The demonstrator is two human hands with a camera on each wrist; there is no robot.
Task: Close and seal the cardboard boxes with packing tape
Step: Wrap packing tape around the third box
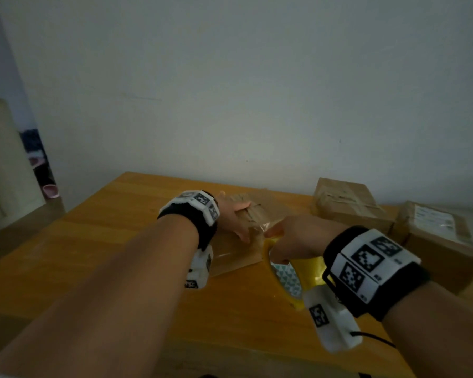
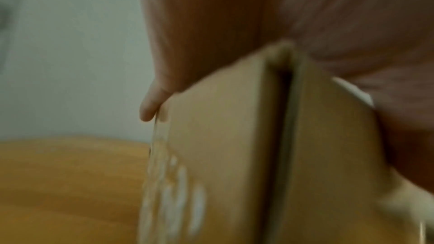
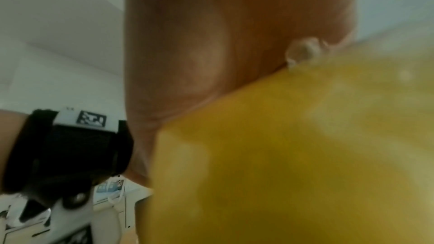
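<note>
A small brown cardboard box (image 1: 238, 252) sits on the wooden table (image 1: 99, 246) in the head view. My left hand (image 1: 234, 216) lies on its top, the thumb along the upper edge and the fingers curled over the near side. In the left wrist view the box's flaps (image 2: 234, 136) meet at a dark seam, with my palm above. My right hand (image 1: 295, 238) grips a yellow roll of packing tape (image 1: 303, 274) at the box's right corner. A clear strip of tape (image 1: 265, 227) runs from the roll onto the box. In the right wrist view the yellow roll (image 3: 281, 155) fills the frame.
Two more brown cardboard boxes stand at the right: one taped (image 1: 347, 205) against the wall, one with a white label (image 1: 437, 241) near the table's right edge. Left of the table the floor drops away beside a pale cabinet (image 1: 0, 165).
</note>
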